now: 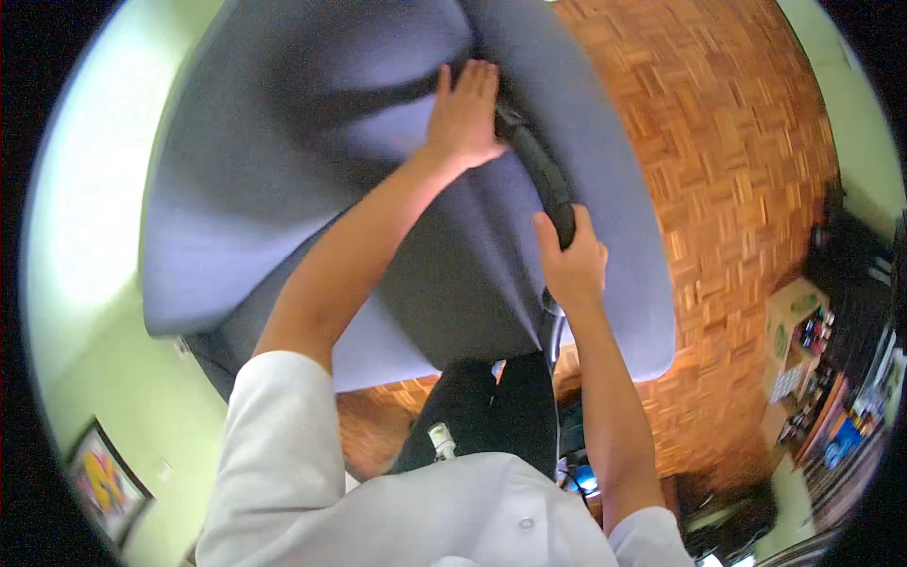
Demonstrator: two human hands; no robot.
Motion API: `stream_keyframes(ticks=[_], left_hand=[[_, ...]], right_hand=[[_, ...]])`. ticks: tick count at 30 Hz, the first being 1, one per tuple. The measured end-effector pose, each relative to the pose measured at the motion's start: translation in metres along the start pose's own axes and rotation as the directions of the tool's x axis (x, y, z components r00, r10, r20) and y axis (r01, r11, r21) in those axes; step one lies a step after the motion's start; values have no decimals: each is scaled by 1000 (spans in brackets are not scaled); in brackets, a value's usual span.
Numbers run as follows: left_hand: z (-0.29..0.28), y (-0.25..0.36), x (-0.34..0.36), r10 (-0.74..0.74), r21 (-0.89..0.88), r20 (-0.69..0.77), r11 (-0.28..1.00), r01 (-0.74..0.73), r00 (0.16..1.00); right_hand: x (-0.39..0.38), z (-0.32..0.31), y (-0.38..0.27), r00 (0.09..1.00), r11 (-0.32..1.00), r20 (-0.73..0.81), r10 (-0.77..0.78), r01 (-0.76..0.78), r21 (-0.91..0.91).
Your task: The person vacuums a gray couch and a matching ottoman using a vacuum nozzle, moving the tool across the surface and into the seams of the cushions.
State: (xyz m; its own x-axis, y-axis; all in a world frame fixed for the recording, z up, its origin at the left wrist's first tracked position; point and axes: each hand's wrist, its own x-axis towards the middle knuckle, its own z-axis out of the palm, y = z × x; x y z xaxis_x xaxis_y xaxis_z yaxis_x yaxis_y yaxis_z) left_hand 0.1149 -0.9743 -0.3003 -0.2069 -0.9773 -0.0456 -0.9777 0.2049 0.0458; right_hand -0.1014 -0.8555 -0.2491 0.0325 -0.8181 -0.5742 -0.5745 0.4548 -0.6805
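Observation:
My right hand [576,269] is closed around the lower end of a black curved vacuum cleaner tube [540,170]. The tube's far end rests in the crease of a grey-blue sofa [614,189], between the seat and the side part. From beneath my right hand a hose [553,331] runs back toward my legs. My left hand [463,118] lies flat on the sofa fabric just left of the tube's tip, its fingers stretched out and pressing down. What the tip of the tube touches inside the crease is hidden.
Parquet floor [727,180] stretches along the sofa's right side. Farther right are an open wooden box [794,321] and a cluttered shelf [850,406]. A framed picture [106,482] hangs on the pale green wall at left. A white cylindrical object [440,438] is near my waist.

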Motion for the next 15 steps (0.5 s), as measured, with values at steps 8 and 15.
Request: stream_keyframes(ticks=[8,15], left_hand=[[80,-11,-42,-6,-302,-277,950,-81,961],[167,-9,-71,-267,-511,-185,848,140,946]], right_hand=[[14,32,16,989,928,-8,-148,136,-348],[38,87,29,973,880,52,-223,224,-419]])
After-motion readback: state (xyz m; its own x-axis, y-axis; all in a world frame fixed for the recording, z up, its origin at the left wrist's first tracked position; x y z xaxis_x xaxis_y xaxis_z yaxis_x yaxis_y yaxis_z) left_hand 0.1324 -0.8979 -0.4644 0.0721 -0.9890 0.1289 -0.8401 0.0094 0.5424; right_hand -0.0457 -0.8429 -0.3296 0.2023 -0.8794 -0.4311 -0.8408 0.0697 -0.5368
